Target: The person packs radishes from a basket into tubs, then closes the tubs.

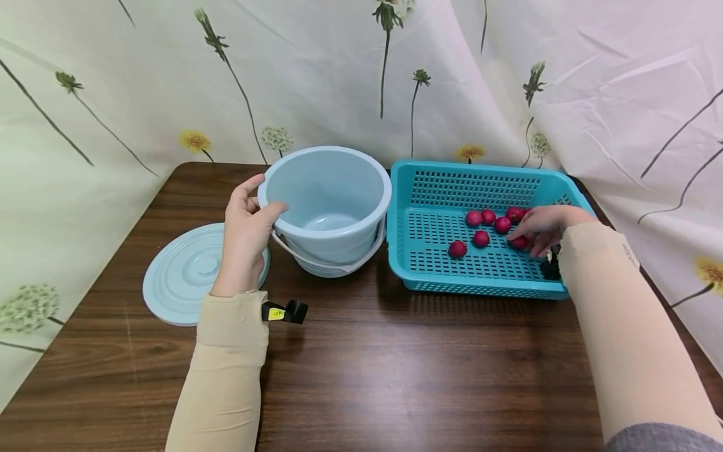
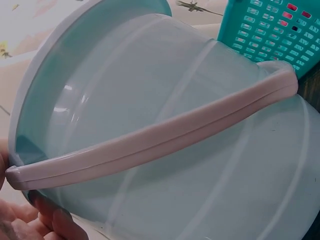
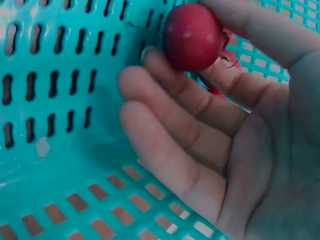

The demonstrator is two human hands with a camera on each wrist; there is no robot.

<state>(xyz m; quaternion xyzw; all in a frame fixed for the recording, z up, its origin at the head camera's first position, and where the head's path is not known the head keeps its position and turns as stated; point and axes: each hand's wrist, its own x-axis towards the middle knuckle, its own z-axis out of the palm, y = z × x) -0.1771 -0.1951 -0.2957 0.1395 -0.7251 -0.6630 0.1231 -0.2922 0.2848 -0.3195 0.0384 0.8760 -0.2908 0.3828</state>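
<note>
Grips bucket (image 1: pixel 339 250) at left with left hand (image 1: pixel 245 232); pinches red fruit (image 3: pixel 192 37) with half-curled right hand (image 1: pixel 546 225) inside basket (image 1: pixel 480 284) at right. Could drop fruit by pinching loosely, or tip bucket by tugging sideways.

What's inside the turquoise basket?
Several round red things, one pinched by the right hand. That hand and its sleeve hide part of the basket, so I can't see everything there.
</note>
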